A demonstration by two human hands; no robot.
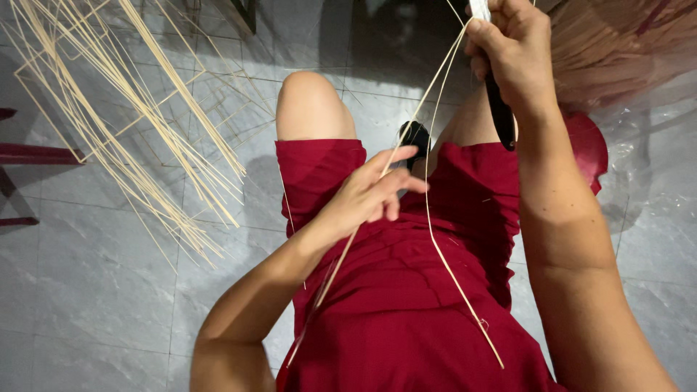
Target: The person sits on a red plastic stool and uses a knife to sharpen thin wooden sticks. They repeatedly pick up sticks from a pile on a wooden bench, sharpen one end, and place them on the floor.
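Grey floor tiles (94, 290) lie below red shorts (406, 290). Left hand (370, 192) pinches a thin bamboo strip (435, 239) over the lap; right hand (512, 54), far right, grips a dark-handled knife (499, 109) splitting that strip.

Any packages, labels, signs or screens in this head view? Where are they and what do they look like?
No labels, signs or screens.
Clear plastic bag: upper right on the floor, crinkled, see-through, beside a mass of tan strips.
Right hand holds a dark-handled tool; left hand pinches a thin pale strip.
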